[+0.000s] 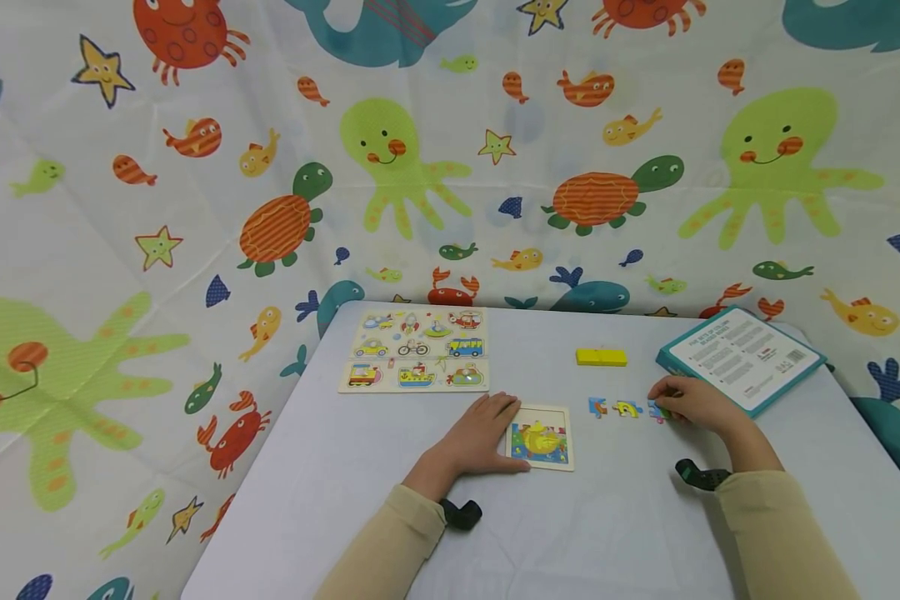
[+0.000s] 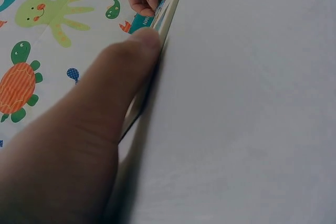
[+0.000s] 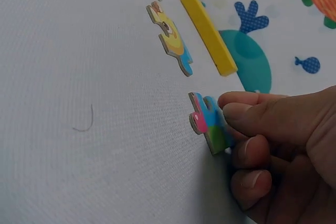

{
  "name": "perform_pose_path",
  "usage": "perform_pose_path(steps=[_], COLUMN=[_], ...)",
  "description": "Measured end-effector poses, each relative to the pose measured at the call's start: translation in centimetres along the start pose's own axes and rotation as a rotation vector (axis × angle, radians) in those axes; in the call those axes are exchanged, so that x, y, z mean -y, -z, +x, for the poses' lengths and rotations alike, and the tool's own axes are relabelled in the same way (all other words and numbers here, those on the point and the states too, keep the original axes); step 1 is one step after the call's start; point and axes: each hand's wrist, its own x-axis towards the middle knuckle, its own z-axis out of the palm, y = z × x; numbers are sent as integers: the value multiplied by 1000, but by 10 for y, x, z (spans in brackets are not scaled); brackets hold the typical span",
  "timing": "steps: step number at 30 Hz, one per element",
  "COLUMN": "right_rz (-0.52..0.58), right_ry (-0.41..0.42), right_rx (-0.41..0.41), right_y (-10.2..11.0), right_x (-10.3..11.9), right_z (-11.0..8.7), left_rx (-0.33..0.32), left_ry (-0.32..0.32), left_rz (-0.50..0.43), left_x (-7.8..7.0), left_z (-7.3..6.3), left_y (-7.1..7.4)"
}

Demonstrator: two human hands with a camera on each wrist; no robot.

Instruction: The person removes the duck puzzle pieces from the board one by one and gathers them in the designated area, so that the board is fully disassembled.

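Observation:
My left hand (image 1: 476, 437) holds the left side of a small square puzzle board (image 1: 569, 442), thumb at its near edge and fingers at the far edge. A yellow duck picture with blue around it fills most of the board. In the left wrist view the thumb (image 2: 123, 64) lies against the board's pale edge. My right hand (image 1: 701, 407) pinches a blue, green and pink puzzle piece (image 3: 210, 124) between thumb and index finger, low over the white cloth. Left of it lie a yellow puzzle piece (image 1: 627, 409) and a blue and orange puzzle piece (image 1: 597, 407).
A yellow block (image 1: 601, 357) lies behind the loose pieces. At the back right is a teal-edged box (image 1: 750, 358), close to my right hand. A wooden vehicle puzzle board (image 1: 420, 350) lies at the back left. A sea-animal curtain (image 1: 435, 267) hangs behind the table.

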Motion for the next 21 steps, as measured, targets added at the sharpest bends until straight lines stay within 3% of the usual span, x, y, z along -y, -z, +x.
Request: perform_pose_path(steps=[13,21], right_rz=[-34,-23], right_ry=[31,73], right_rx=[-16,8], right_y=[-1,-7], right_x=[9,51], right_z=[-2,-10], left_rx=[-24,-19], left_ry=[20,57], left_rz=[-38,-56], left_x=[0,-1], left_z=[1,1], left_y=[-1,0])
